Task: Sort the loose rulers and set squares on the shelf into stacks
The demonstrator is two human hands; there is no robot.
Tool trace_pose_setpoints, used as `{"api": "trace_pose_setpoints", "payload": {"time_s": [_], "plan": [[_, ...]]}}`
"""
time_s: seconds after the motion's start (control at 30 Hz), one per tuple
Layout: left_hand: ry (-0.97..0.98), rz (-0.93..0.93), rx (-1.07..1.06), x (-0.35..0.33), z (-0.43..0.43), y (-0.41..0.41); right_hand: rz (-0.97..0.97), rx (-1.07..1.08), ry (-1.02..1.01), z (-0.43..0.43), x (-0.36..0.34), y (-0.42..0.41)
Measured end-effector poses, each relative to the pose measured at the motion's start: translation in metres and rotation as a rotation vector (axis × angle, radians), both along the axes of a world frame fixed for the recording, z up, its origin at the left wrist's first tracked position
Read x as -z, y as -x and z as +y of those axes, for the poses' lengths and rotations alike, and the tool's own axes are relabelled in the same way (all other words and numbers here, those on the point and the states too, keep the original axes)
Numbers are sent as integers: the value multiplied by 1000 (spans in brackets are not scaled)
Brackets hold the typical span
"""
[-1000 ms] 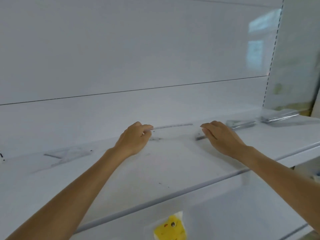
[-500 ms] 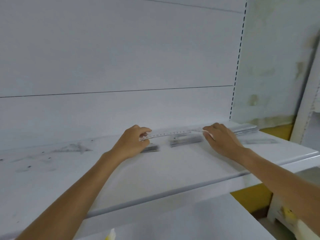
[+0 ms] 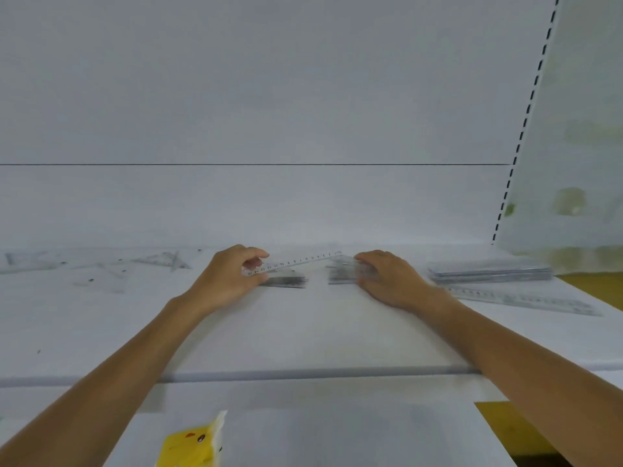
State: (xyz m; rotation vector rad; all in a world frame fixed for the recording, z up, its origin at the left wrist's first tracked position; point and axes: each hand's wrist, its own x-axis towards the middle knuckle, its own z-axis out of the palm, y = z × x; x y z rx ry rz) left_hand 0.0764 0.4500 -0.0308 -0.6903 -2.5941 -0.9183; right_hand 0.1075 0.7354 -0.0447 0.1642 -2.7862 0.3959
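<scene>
Two bare forearms reach up from the bottom corners across a white shelf (image 3: 303,335), passing over its grey front edge, with a yellow packet (image 3: 194,444) lying on the level below, nearest the viewer. The left hand (image 3: 232,276) is curled, its thumb and fingertips pinching the near end of a clear ruler (image 3: 296,262), which slants up and away to the right, its far end raised off the shelf and reaching toward the right hand (image 3: 387,279). Under the ruler, just right of the left hand, lies a small dark stack (image 3: 286,281) of clear pieces. The right hand lies palm down, fingers bent over a second blurred stack (image 3: 344,273); whether it grips that stack or only presses on it cannot be told. To the right of the right wrist a long loose ruler (image 3: 526,299) lies flat on the shelf, and just behind it sits a neat pile of rulers (image 3: 488,273) near the back corner. Far off to the left, well apart from both hands, loose set squares (image 3: 161,261) and other clear pieces lie scattered along the back of the shelf, against the white back panel (image 3: 269,112).
</scene>
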Motion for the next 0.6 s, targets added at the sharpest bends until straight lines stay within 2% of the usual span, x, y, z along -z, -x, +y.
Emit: {"api": "trace_pose_setpoints", "payload": {"time_s": [0.33,0.47,0.6], "plan": [[-113,50,-37,-16,44,1,91,-33,1,19,-17,-27],[-187,19,26,-24,84,0,121,-7,25,28,-11,-58],[-211,-16,162,-32,146,-4,30,-25,-38,36,1,-86]]}}
